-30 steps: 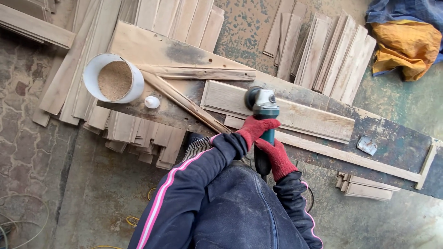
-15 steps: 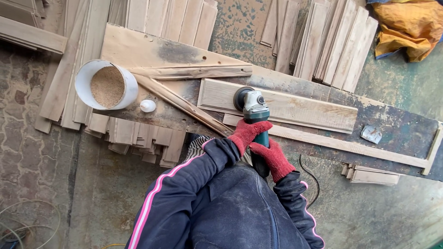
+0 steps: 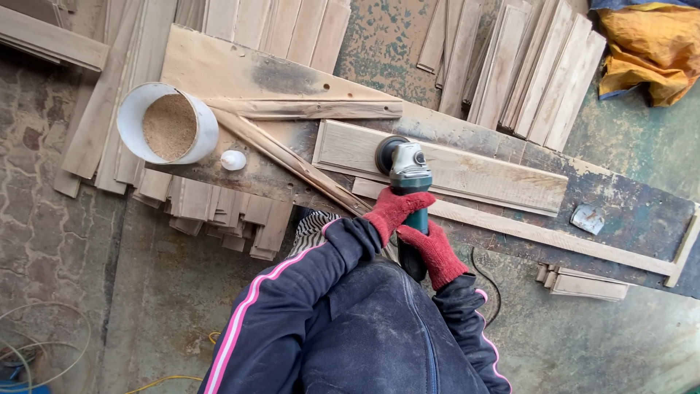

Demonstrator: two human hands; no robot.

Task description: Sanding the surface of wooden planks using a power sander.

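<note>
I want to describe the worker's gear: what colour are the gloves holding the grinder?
Red knit gloves on the left hand and right hand, seen in the head view.

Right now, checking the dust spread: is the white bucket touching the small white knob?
Apart. The head view shows bare bench between the white bucket and the small white knob.

grinder [image 3: 408, 191] handle hidden by gloves, disc unseen

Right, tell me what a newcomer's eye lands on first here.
First, the two red-gloved hands, left hand ahead of right hand, gripping a green angle grinder whose disc sits on a pale wooden board at the centre of the workbench. Next, the white bucket of sawdust at the bench's left end, then the orange cloth top right.
</note>
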